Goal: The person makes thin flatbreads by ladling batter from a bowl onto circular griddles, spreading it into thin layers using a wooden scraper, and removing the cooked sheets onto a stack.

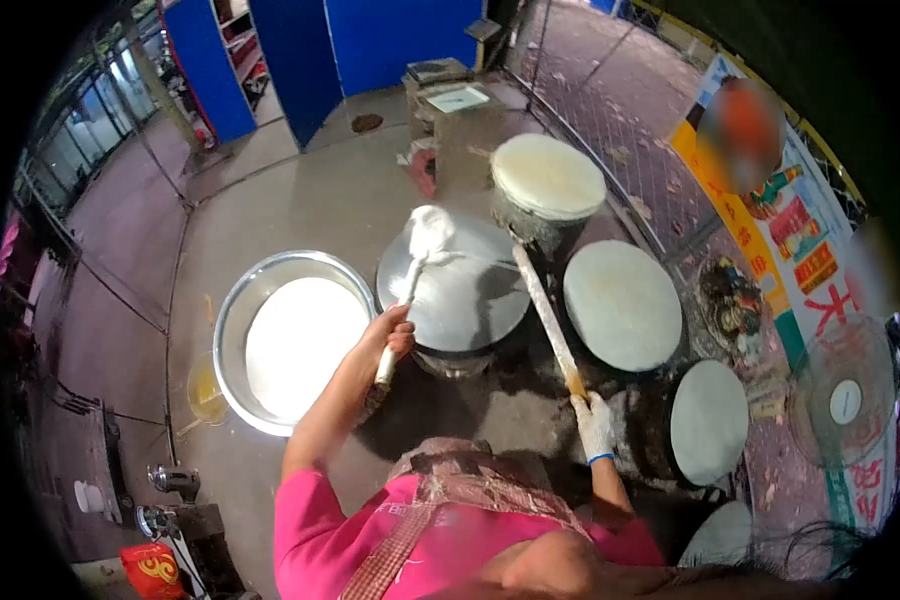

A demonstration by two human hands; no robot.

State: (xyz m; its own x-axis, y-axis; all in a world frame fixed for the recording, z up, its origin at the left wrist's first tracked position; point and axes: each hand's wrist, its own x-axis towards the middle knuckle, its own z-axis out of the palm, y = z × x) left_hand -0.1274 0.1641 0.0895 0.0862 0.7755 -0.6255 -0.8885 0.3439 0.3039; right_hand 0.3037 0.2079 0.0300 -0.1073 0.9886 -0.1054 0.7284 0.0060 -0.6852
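My left hand [385,335] is wrapped around the handle of a ladle [432,235], whose head is coated in thick white batter. The ladle head is over the far part of a round grey griddle [470,315]; I cannot tell whether it touches. In a white knit glove, my right hand [595,425] grips a long batter-smeared wooden stick [548,318], its far end by the griddle's right edge. A thin pale line runs left from that end, too small to make out. Left of the griddle stands a large metal basin [228,375] of white batter [300,345].
Round griddles bearing pale flat sheets stand at the back [550,175], right [625,305] and lower right [708,420]. A yellow-liquid container [206,388] sits beside the basin. A wire fence [600,160] and printed banner [800,250] border the right side.
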